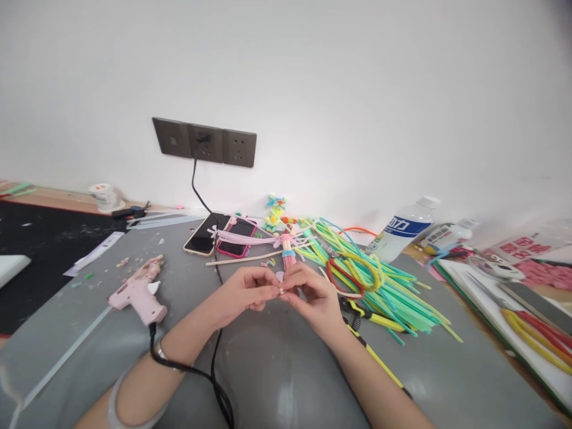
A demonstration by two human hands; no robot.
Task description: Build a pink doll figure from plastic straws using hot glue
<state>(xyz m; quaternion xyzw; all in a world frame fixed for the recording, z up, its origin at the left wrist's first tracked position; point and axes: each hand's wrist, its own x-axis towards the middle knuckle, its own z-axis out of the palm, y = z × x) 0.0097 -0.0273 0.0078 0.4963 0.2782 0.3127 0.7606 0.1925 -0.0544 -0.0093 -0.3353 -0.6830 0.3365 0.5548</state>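
Note:
My left hand [243,293] and my right hand [310,298] meet over the middle of the grey table. Both have their fingertips pinched on a small pale piece [281,291], too small to name and mostly covered by the fingers. Just beyond them lies a bundle of pink pipe cleaners [289,257] with a light blue band around it. Lilac pipe cleaners [243,238] stretch out to the left of that bundle. A pink hot glue gun [140,292] rests on its side left of my left hand, with a glue stick [67,357] reaching out behind it.
Two phones [208,234] lie at the back. Many green and yellow pipe cleaners [402,292] spread right, beside yellow-handled pliers [378,319] and a tilted bottle [404,229]. Scissors [531,328] lie far right. A black cord [217,381] runs past my left arm from a wall socket [205,143].

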